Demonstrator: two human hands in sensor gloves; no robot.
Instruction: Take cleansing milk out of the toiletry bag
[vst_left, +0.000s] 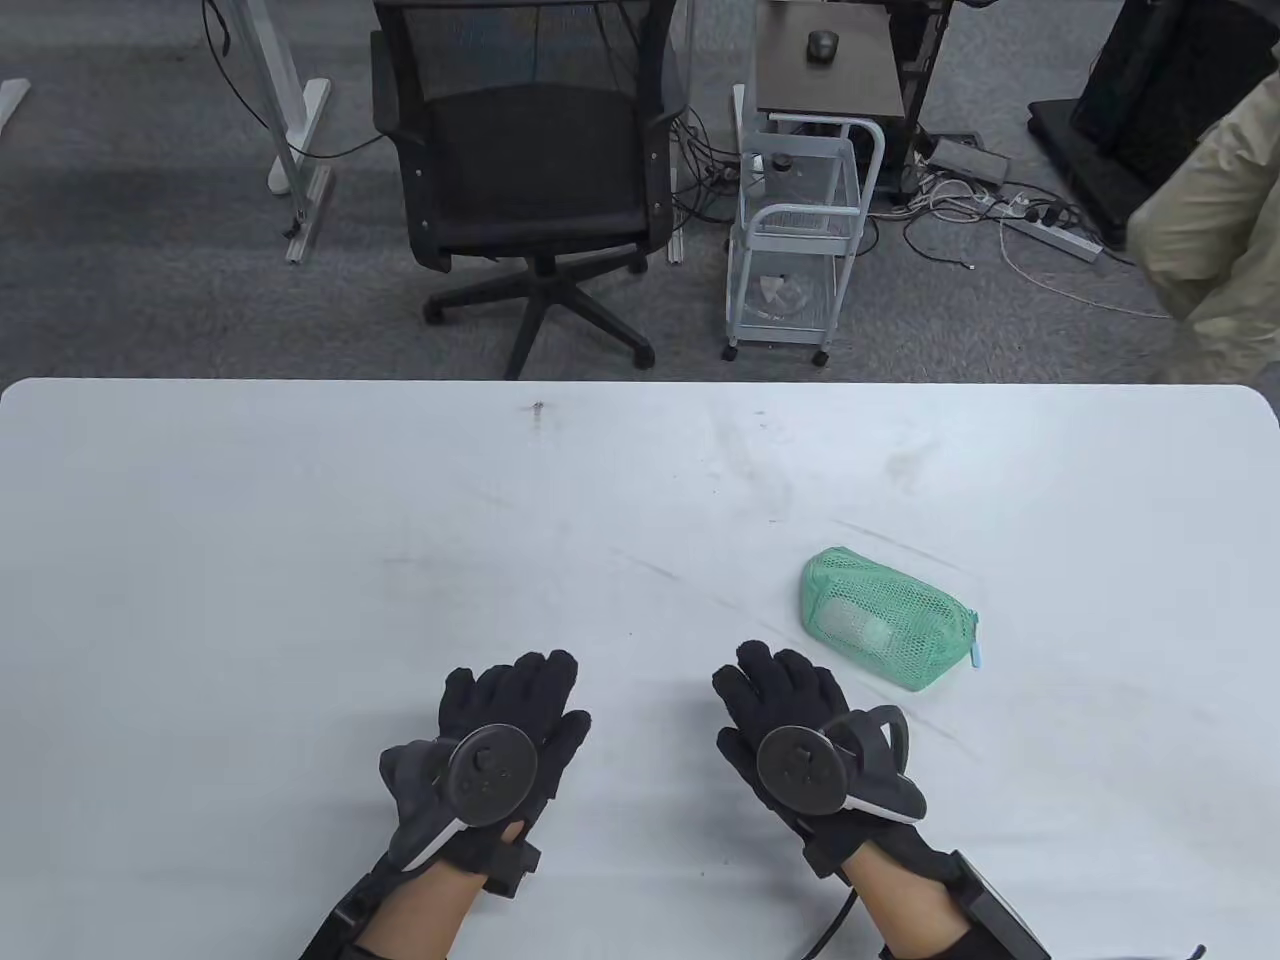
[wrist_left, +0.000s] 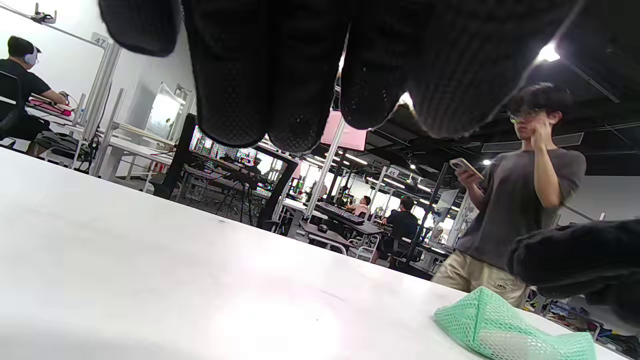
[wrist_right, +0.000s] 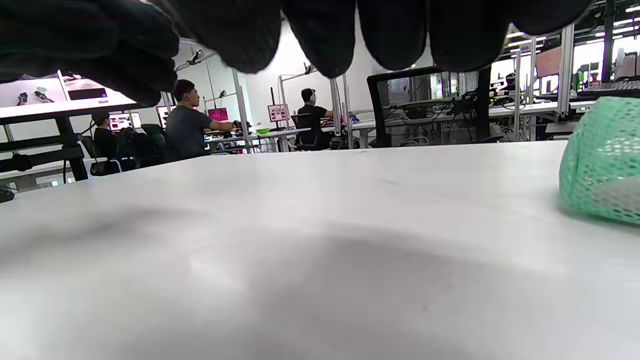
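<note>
On the near left of the white table (vst_left: 300, 560), the left hand (vst_left: 500, 735) lies palm down with its fingers (wrist_left: 240, 80) stretched forward and held side by side, pinching nothing; the left wrist view shows their tips hanging just above the tabletop. A little to its right, with a strip of bare table between them, the right hand (vst_left: 800, 730) lies the same way, its fingers (wrist_right: 325, 35) extended, close together and empty. Further right and slightly farther from the person sits the green mesh toiletry bag (vst_left: 885, 618), lying on its side just beyond the right hand but not touching it, its zip pull (vst_left: 977, 648) hanging at the right end. Through the mesh a pale bottle, the cleansing milk (vst_left: 855, 622), shows inside the bag toward its left end. Beyond the table's far edge stand a black office chair (vst_left: 530, 170) and, right of it, a white wire trolley (vst_left: 800, 250).
</note>
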